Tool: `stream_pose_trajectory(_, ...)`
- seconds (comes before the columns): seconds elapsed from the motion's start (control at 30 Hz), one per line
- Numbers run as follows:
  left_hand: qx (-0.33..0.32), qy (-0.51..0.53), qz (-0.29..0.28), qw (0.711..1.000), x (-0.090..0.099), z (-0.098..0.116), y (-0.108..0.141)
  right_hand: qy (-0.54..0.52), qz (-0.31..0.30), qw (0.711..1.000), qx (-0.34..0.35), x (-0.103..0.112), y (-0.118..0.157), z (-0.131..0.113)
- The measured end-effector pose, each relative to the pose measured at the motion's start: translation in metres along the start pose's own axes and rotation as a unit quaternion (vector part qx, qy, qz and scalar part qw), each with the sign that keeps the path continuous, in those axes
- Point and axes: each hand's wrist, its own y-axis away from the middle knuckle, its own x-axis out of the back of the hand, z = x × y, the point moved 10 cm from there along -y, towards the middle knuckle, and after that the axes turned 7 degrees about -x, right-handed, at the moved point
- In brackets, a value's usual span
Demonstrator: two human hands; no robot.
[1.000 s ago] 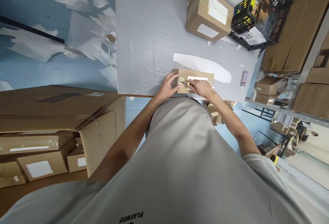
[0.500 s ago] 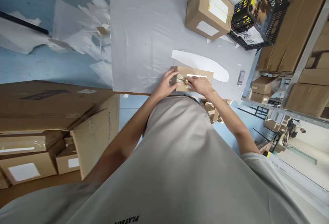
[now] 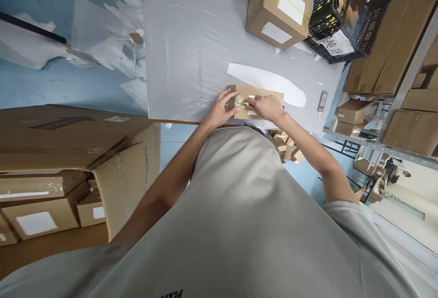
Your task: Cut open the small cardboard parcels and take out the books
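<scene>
Closest to me is the grey shirt (image 3: 246,206) of the person wearing my camera, filling the bottom of my view. To the left I have a large open carton (image 3: 58,136), with smaller boxes (image 3: 37,222) bearing white labels inside it.

Ahead, at the near edge of the grey tabletop (image 3: 181,51), lies the small carton (image 3: 267,92), between both hands. I see the left hand (image 3: 219,107) spread, thumb and fingers well apart, the fingertips touching the carton's left end on either side of some shiny clear tape (image 3: 239,101). The right hand (image 3: 268,107) is over the carton's top, fingers curled, pinching a slim tool (image 3: 247,104) with a yellow part; most of it is hidden from me by the fingers. A white label shows partly beneath that hand.

Just beyond the carton I make out a long white paper strip (image 3: 268,83) lying flat. Off to its right is a small object (image 3: 322,101), too blurred for me to name, with a white cable.

Farther back stand a bigger brown carton (image 3: 279,8) with two white labels and, beside it, a black crate (image 3: 371,38) with a handwritten sheet (image 3: 337,44) on its side. Pale scraps (image 3: 102,38) litter the blue floor at left.
</scene>
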Motion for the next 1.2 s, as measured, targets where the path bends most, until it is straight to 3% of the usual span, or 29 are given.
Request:
stream_pose_trajectory(0.5,-0.001,0.009,0.007,1.000,-0.002,0.008,0.008,-0.005,-0.028,0.999,-0.039,-0.031,0.013,-0.005)
stream_pose_trajectory(0.9,0.008,0.044,0.016,0.999,-0.006,0.016,0.017,-0.039,-0.033,0.997,-0.062,-0.033,0.020,-0.008)
stream_pose_trajectory(1.2,-0.014,0.008,0.014,1.000,-0.005,0.024,0.021,0.003,-0.041,0.998,-0.045,-0.016,0.018,-0.022)
